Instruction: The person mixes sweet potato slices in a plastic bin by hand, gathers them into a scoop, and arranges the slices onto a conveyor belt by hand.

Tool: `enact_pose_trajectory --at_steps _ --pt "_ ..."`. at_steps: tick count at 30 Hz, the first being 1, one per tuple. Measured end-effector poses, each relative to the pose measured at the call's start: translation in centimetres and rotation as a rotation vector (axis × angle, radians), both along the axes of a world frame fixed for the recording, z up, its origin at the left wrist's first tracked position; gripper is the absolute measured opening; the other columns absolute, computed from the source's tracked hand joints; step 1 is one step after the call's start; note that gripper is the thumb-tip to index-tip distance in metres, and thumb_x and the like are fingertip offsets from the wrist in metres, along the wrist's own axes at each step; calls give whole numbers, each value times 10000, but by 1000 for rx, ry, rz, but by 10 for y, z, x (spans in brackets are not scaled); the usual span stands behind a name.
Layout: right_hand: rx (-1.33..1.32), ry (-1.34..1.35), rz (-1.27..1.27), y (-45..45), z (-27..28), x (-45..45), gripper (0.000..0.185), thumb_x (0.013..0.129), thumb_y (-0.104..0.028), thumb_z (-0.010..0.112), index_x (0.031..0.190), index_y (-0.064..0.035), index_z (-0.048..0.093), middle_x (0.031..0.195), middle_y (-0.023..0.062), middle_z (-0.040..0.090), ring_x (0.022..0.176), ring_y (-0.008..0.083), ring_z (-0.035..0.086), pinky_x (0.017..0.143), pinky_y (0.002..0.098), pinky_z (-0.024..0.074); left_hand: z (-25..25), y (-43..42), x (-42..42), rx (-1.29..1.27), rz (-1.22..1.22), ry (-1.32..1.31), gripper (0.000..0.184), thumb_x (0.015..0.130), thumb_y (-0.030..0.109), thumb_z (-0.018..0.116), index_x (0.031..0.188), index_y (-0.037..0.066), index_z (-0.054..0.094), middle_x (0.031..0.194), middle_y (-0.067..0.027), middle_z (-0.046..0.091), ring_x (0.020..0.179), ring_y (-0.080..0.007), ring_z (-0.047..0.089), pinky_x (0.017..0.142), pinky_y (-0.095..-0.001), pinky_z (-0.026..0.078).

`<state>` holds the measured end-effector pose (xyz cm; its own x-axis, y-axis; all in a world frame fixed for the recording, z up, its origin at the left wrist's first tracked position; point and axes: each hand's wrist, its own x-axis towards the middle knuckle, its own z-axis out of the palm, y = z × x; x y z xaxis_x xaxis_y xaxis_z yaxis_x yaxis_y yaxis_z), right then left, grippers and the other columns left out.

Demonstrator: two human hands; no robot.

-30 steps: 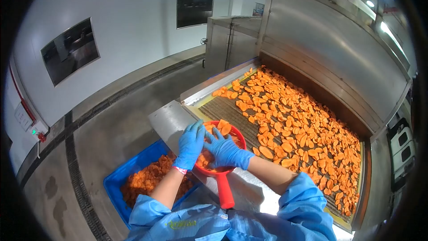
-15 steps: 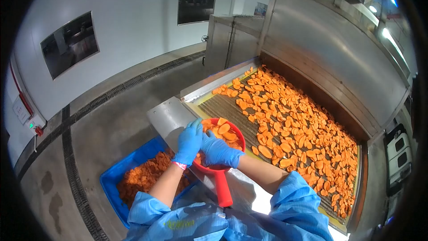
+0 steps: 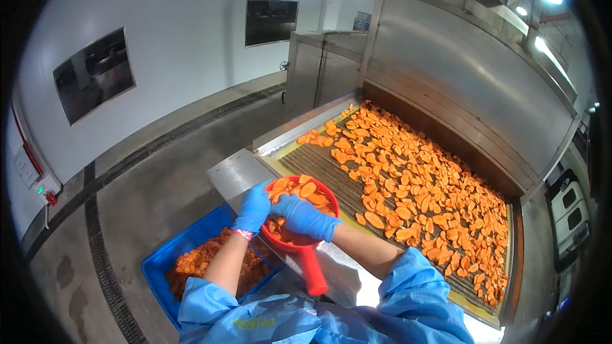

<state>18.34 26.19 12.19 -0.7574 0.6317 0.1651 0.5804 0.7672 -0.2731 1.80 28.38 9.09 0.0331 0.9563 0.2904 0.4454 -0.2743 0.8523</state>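
Observation:
A red scoop (image 3: 312,272) with a round bowl rests on the metal ledge (image 3: 239,177), its handle towards me. Orange slices (image 3: 307,190) fill the far part of the bowl. My left hand (image 3: 253,207), in a blue glove, lies at the bowl's left rim; its fingertips are hidden, so its grip is unclear. Inside the bowl my gloved right hand (image 3: 305,216) is bent over the slices, fingers down among them and mostly out of sight. Below the ledge on the left, a blue crate (image 3: 156,264) holds a heap of orange pieces (image 3: 203,260).
A mesh conveyor (image 3: 312,160) with many orange slices (image 3: 408,194) spread over it lies to the right. Behind it rises a steel hood (image 3: 468,70). Metal cabinets (image 3: 319,67) stand beyond the ledge. A floor drain (image 3: 102,242) runs at left.
The red scoop and both hands have shifted slightly left in view. The slices in the bowl lie differently, and my right hand has moved down deeper into it.

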Motion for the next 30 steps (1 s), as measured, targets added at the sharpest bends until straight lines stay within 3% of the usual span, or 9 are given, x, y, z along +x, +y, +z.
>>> enact_pose_trajectory --at_steps 3,4,8,10,12,18,22,24,30 --pt "-166 346 -139 6 7 2 314 719 -16 606 1012 -126 624 965 179 577 940 351 571 798 396 500 -4 6 -18 70 85 83 386 842 18 451 1189 23 621 1031 -255 657 961 -382 649 835 -425 515" --pt "-222 510 -133 10 12 2 302 730 -2 596 1008 -118 619 947 141 599 915 271 599 797 343 507 8 3 -23 -42 64 94 414 846 -25 426 1227 -18 589 1114 -238 657 1045 -311 644 909 -371 489" --pt "-794 1031 -264 32 21 2 287 749 41 592 992 -111 610 899 35 605 837 134 600 700 265 522 -8 22 -39 -48 100 56 422 856 -40 417 1242 -7 582 1104 -219 667 1047 -300 643 898 -377 490" --pt "-933 1118 -342 36 45 6 304 763 28 600 1032 -113 586 865 38 607 755 142 607 597 262 524 -13 25 -41 89 97 98 413 818 -9 467 1207 26 602 944 -273 651 880 -399 647 748 -444 515" --pt "-941 1191 -382 40 62 15 293 787 -38 612 1070 -98 566 864 56 619 739 160 619 572 257 521 -6 26 -40 37 126 177 414 805 0 492 1201 36 606 946 -271 647 856 -408 639 740 -457 512" --pt "-690 1220 -553 79 68 98 260 854 -142 564 1088 -29 566 901 119 662 692 193 660 505 259 520 -8 22 -39 81 159 259 444 821 9 471 1250 54 574 1070 -227 644 978 -391 622 845 -438 501" --pt "-645 1055 -689 95 24 166 390 938 -369 591 1150 -42 579 957 99 679 746 204 667 594 313 522 11 13 -37 20 108 233 446 825 11 485 1263 50 558 1107 -214 637 996 -385 618 850 -435 503" --pt "-390 894 -881 96 2 182 523 915 -491 594 1152 -26 609 949 117 685 819 209 653 697 345 525 6 16 -38 27 104 252 453 823 7 494 1270 55 552 1111 -208 635 994 -385 618 846 -434 506" --pt "-474 677 -1327 129 -27 214 560 890 -505 626 1166 -19 605 965 160 673 826 234 647 655 383 505 1 20 -38 18 86 260 456 831 2 484 1273 86 561 1099 -209 638 970 -381 623 831 -435 508"
